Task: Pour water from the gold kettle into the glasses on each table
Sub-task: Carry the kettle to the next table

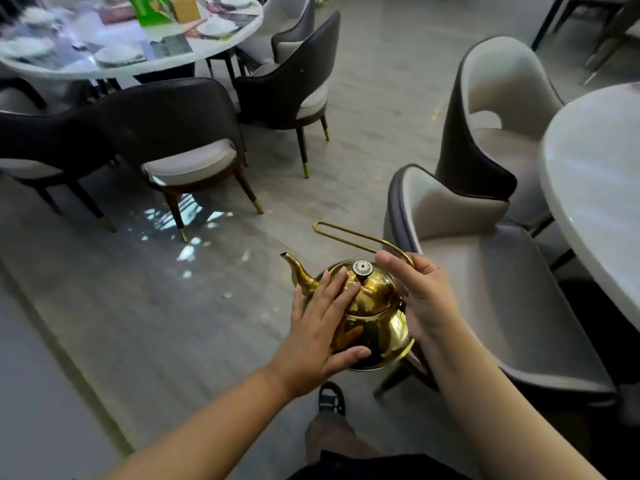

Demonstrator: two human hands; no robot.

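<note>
- Head view, hands: left hand (322, 327) lies flat against the left side of the gold kettle (377, 327), fingers straight and slightly spread, fingertips reaching up onto the lid (372, 299), thumb under the lower curve of the body.
- Right hand (420, 299) is at the kettle's right side, fingers curled round the rear end of the wire handle (349, 233) where it bends down to the body; forefinger lies along the wire.
- Kettle is held in the air between both hands, over the floor (156, 306), slightly tilted, lid on.
- Spout (294, 268) points up and to the left, away from the person. Silver lid knob (362, 268) sits on top, just beside the left fingertips.
- Wire handle loop stretches forward and left above the spout.
- Grey cushioned chair (491, 271) stands just right of the kettle, a second chair (498, 109) behind it; both face the near round table (595, 188) at the right edge.
- Far round table (221, 43) is at upper left, well apart from the kettle, carrying white plates (116, 55) and a green packet (150, 8); tableware there is blurred.
- Dark-backed chairs (180, 133) ring that table.
- Foot in a black sandal (331, 398) shows below the kettle.
</note>
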